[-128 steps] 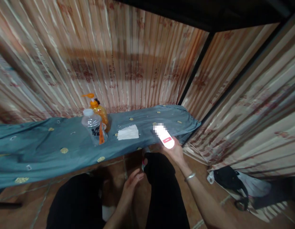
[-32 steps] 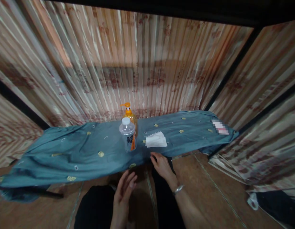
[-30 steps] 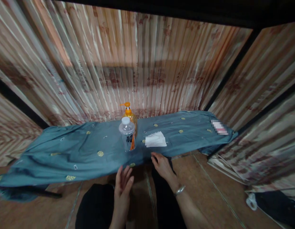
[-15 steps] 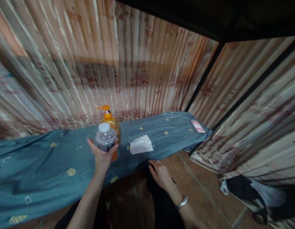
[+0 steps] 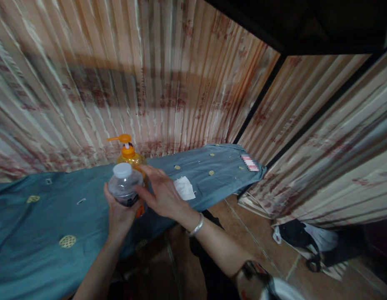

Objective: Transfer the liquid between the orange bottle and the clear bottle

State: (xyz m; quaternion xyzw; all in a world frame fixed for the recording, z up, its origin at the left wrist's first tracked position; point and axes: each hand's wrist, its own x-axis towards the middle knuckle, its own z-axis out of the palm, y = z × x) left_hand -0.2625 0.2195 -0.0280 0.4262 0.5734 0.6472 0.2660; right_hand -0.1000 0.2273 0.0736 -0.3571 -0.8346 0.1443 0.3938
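Note:
A clear bottle with a white cap (image 5: 122, 170) stands upright in my left hand (image 5: 121, 214), whose fingers wrap around its lower body. My right hand (image 5: 160, 191) is at the bottle's right side, its thumb and fingers apart, with the fingertips near the shoulder of the bottle. Whether they touch it is hard to tell. Just behind is an orange pump bottle (image 5: 128, 151), partly hidden by the clear bottle and my hands. To the right of my right hand, a white piece of paper (image 5: 184, 188) lies on the blue-green cloth.
The blue-green patterned cloth (image 5: 40, 225) covers a long narrow surface. A pink and white item (image 5: 250, 163) lies at its far right end. Pleated curtains (image 5: 168, 83) hang behind, with black frame bars at the right. Dark bags (image 5: 295, 237) rest on the tiled floor.
My right hand has risen from the cloth's front edge to the clear bottle. My left hand now grips that bottle more closely. The view has shifted slightly.

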